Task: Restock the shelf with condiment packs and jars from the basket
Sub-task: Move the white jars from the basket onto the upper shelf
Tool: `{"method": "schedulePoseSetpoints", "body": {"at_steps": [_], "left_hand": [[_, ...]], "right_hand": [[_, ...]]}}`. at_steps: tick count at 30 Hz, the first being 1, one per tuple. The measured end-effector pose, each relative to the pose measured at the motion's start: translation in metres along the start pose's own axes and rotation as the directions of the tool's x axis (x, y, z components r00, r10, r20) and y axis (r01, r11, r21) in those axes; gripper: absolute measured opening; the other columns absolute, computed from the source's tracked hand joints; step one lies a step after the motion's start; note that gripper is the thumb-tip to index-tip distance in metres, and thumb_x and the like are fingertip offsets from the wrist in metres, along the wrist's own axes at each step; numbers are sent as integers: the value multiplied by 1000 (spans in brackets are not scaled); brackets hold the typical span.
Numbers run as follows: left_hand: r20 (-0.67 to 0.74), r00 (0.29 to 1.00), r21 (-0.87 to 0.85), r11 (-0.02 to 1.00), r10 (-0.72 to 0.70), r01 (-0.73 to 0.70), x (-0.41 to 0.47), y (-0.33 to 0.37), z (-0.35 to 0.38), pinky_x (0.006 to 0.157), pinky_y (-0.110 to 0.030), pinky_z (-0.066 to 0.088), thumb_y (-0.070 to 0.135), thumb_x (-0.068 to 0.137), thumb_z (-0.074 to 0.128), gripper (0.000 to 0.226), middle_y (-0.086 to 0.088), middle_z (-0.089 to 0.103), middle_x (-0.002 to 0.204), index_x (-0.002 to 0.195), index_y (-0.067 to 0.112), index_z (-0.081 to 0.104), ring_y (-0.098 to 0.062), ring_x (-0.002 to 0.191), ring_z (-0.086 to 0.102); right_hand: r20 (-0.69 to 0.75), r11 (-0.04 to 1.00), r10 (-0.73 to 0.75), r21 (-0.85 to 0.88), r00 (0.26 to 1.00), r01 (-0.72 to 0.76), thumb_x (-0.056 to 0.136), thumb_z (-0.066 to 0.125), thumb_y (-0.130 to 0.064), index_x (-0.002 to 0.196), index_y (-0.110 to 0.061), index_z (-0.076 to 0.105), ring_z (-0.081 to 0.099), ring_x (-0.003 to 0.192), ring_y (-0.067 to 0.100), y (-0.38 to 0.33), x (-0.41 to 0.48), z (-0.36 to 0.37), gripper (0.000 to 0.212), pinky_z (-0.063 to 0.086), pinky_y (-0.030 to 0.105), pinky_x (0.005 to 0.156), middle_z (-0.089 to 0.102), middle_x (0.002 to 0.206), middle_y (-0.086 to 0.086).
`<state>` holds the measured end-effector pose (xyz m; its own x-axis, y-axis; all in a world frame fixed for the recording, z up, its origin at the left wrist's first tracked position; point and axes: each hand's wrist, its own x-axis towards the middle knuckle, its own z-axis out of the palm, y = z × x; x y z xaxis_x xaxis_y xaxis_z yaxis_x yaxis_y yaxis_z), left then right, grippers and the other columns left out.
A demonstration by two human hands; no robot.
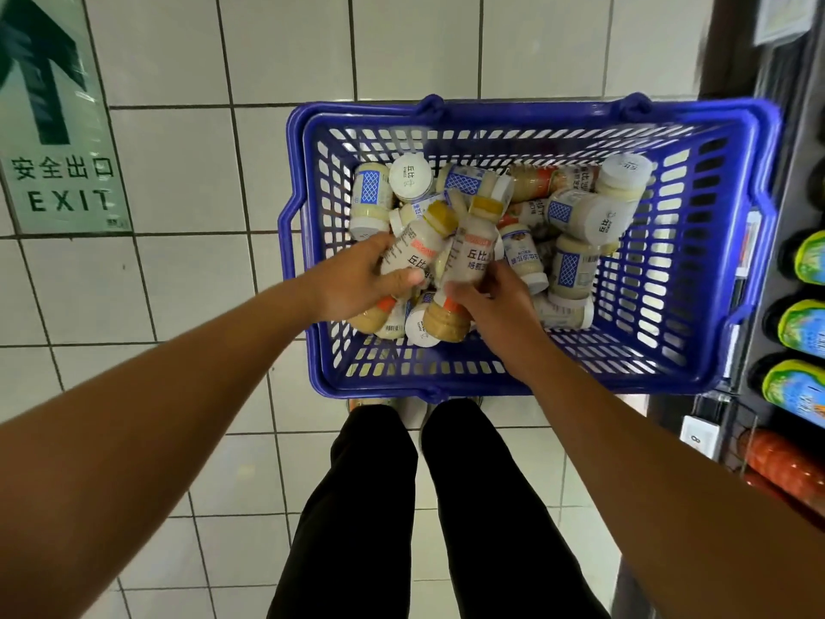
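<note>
A blue plastic basket (696,243) stands on the tiled floor, holding several cream-coloured dressing bottles and white-capped jars (576,216) piled loosely. My left hand (357,283) grips a yellow-capped bottle (424,243) at the pile's left. Beside it, my right hand (495,297) grips a second yellow-capped bottle (475,247). Both bottles are tilted with caps pointing away from me, just above the pile. The shelf (799,306) runs along the right edge.
The shelf on the right carries dark bottles with green-yellow labels (803,328) and red packs (781,462). A green exit sign (58,127) is stuck on the floor at the left. My legs in black trousers (402,507) stand just before the basket.
</note>
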<state>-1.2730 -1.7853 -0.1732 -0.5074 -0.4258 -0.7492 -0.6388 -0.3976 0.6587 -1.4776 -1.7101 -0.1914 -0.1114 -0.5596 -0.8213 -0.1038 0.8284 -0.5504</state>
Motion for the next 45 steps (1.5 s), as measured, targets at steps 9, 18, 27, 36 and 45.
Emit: {"method": "schedulePoseSetpoints", "body": {"at_steps": [9,18,27,36,45], "left_hand": [[-275,914,-492,860,-300,134,-37,7,44,99,-48,52,52,100,47,45,-2,72,113,128,21,62,-21,103,69],[-404,871,-592,806,-280,-16,-87,67,47,90,-48,57,57,80,65,43,2,71,109,115,33,57,-18,98,70],[-487,852,-586,795,-190,-157,-174,149,41,69,-33,60,44,87,65,35,4,76,95,118,27,62,-17,83,75],[-506,857,-630,721,-100,-288,-276,250,20,77,-47,60,41,99,54,28,-11,74,88,101,16,67,-26,75,71],[-572,818,-609,698,-58,-377,-349,340,19,79,-52,58,43,103,43,39,-20,72,89,104,10,65,-32,76,69]], "right_hand": [[-11,995,-66,71,998,67,90,70,-25,105,-32,58,66,85,-5,-14,-32,5,21,52,15,66,69,105,-8],[15,971,-117,214,993,111,92,67,-19,105,-19,54,67,61,-1,-64,-98,-3,19,53,17,54,70,74,-11],[-17,951,-211,227,977,210,88,70,-25,111,-21,55,73,78,8,-137,-200,-19,28,56,21,63,72,101,6],[-43,893,-349,288,936,346,90,49,-41,102,-22,55,69,67,1,-226,-309,-41,23,54,17,56,71,76,-16],[-103,855,-404,310,909,415,92,49,-45,98,-28,59,70,72,2,-282,-395,-69,21,56,22,58,73,81,-14]]}}
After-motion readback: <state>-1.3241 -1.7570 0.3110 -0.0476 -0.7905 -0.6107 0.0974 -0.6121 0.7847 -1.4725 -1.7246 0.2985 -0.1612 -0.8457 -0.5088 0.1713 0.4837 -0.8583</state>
